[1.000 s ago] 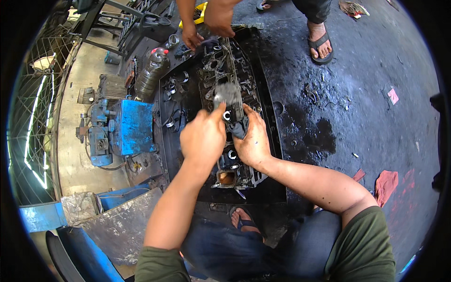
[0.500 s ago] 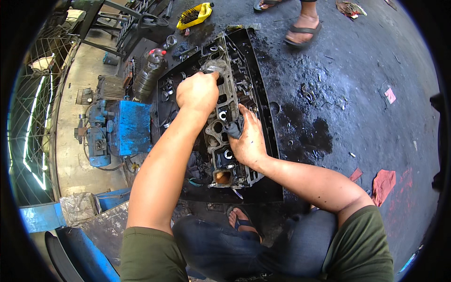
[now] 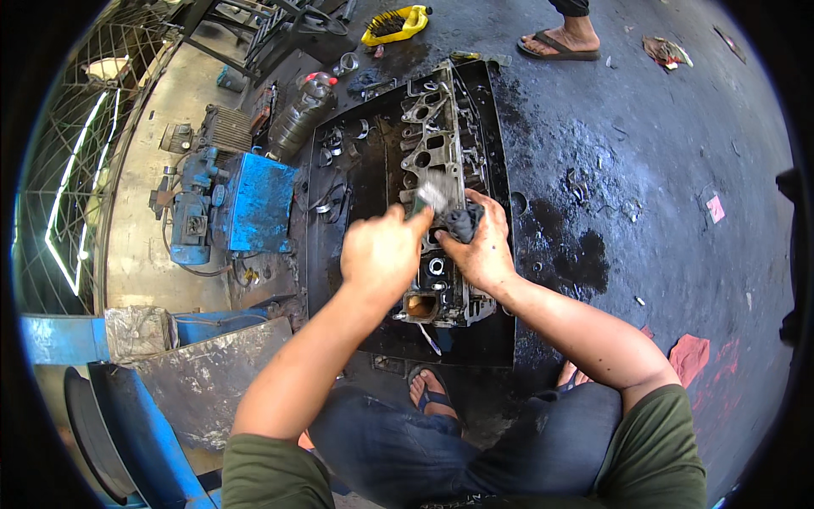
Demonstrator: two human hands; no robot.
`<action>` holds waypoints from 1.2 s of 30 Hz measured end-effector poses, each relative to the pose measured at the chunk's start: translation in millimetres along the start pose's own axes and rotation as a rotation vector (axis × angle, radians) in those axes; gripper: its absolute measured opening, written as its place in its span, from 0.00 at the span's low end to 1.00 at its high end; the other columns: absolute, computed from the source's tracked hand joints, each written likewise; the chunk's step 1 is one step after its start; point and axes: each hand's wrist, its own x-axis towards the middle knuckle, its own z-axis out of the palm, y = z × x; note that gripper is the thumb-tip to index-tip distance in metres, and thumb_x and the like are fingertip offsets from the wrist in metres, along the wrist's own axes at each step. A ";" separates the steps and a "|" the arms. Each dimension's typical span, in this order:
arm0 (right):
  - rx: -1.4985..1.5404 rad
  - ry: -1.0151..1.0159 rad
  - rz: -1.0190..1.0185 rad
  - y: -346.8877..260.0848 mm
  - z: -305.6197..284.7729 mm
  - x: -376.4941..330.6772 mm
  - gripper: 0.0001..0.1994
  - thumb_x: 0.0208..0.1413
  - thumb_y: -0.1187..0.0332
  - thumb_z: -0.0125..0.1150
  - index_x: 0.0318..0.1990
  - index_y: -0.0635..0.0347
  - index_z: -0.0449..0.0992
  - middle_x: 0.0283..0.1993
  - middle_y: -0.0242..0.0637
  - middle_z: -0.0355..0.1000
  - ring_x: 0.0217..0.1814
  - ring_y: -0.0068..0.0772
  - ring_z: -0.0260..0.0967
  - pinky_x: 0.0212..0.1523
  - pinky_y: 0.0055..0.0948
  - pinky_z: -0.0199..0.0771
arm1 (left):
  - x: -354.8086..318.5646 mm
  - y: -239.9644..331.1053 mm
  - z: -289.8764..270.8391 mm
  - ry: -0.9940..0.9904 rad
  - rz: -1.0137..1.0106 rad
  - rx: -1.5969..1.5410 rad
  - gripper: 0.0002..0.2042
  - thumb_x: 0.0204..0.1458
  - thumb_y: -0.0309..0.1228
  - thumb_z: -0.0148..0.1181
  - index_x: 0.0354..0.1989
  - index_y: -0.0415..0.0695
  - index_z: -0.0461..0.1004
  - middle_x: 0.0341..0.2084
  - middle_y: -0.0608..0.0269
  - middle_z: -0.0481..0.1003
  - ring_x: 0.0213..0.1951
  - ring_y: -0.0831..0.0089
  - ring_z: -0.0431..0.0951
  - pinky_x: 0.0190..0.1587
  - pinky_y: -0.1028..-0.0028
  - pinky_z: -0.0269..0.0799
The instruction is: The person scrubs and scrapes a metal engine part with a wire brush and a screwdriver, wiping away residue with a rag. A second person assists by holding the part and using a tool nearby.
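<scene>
A greasy metal cylinder head [image 3: 437, 144] lies lengthwise in a shallow black tray [image 3: 496, 331] on the oily floor. My left hand [image 3: 380, 254] is closed around a small tool whose pale, blurred tip [image 3: 431, 197] points at the head's middle. My right hand [image 3: 480, 242] presses a dark rag [image 3: 462, 222] onto the head just beside that tip. My foot in a blue sandal [image 3: 430, 392] sits at the tray's near edge.
A blue machine [image 3: 246, 204] and a dark plastic bottle [image 3: 298, 114] stand left of the tray. A yellow container with a brush [image 3: 394, 24] lies beyond it. Another person's sandalled foot [image 3: 564, 42] is at the top. Red rags [image 3: 688, 355] lie at right.
My left hand drew back from the far end of the head toward me, to its middle. The right hand stayed on the rag. The other person's hands left and their feet shifted.
</scene>
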 end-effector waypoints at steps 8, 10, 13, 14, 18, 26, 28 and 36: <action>0.136 -0.173 0.211 9.2 -22.7 -9.4 0.34 0.57 0.54 0.79 0.64 0.63 0.70 0.56 0.53 0.77 0.60 0.46 0.77 0.64 0.41 0.75 | 31.5 -19.2 48.1 0.354 -0.045 -0.588 0.23 0.61 0.24 0.59 0.66 0.51 0.75 0.51 0.47 0.80 0.51 0.45 0.82 0.56 0.55 0.78; 0.263 -0.201 0.200 10.5 -27.2 -9.7 0.32 0.59 0.55 0.78 0.62 0.65 0.71 0.58 0.50 0.79 0.60 0.38 0.78 0.64 0.38 0.75 | 41.5 -23.8 45.5 0.324 -0.079 -0.687 0.26 0.60 0.24 0.60 0.68 0.49 0.72 0.51 0.43 0.81 0.50 0.42 0.82 0.57 0.53 0.78; 0.316 -0.215 0.228 14.2 -31.5 -10.5 0.31 0.59 0.56 0.78 0.62 0.66 0.72 0.57 0.47 0.80 0.59 0.36 0.78 0.63 0.37 0.75 | 12.1 -19.2 27.7 0.217 -0.122 -0.705 0.27 0.58 0.26 0.60 0.69 0.50 0.72 0.44 0.44 0.83 0.45 0.41 0.84 0.53 0.50 0.79; 0.313 -0.216 0.238 15.5 -30.3 -10.8 0.29 0.60 0.58 0.77 0.61 0.65 0.72 0.57 0.43 0.80 0.58 0.32 0.78 0.63 0.37 0.76 | -11.6 -16.5 20.7 0.172 -0.065 -0.626 0.27 0.58 0.26 0.60 0.69 0.51 0.73 0.43 0.45 0.83 0.44 0.43 0.84 0.51 0.50 0.80; 0.743 -0.240 0.200 23.1 -16.5 -13.7 0.27 0.61 0.65 0.77 0.63 0.62 0.72 0.56 0.34 0.79 0.57 0.26 0.76 0.63 0.33 0.76 | -28.7 8.8 -5.0 -0.020 -0.026 -0.347 0.26 0.59 0.29 0.59 0.68 0.61 0.76 0.33 0.53 0.80 0.33 0.51 0.85 0.36 0.53 0.83; 0.696 -0.213 0.143 31.8 2.7 -14.2 0.42 0.57 0.74 0.78 0.74 0.66 0.56 0.62 0.38 0.76 0.61 0.27 0.73 0.66 0.32 0.75 | 0.3 21.8 -23.2 -0.126 -0.145 -0.385 0.19 0.63 0.33 0.58 0.62 0.55 0.81 0.31 0.46 0.82 0.35 0.47 0.85 0.40 0.50 0.81; 0.765 -0.236 0.181 30.8 1.5 -13.5 0.41 0.55 0.71 0.80 0.72 0.67 0.60 0.61 0.39 0.76 0.61 0.25 0.73 0.65 0.31 0.74 | -11.5 19.9 -19.8 -0.051 -0.084 -0.387 0.20 0.63 0.33 0.58 0.63 0.56 0.81 0.33 0.47 0.83 0.34 0.47 0.85 0.39 0.51 0.82; 0.445 -0.080 0.055 31.5 9.6 -11.0 0.36 0.57 0.69 0.80 0.70 0.66 0.66 0.59 0.38 0.76 0.61 0.24 0.73 0.65 0.30 0.74 | -2.4 29.8 -39.4 -0.175 -0.135 -0.123 0.21 0.61 0.32 0.56 0.62 0.62 0.81 0.35 0.48 0.84 0.39 0.50 0.86 0.43 0.53 0.82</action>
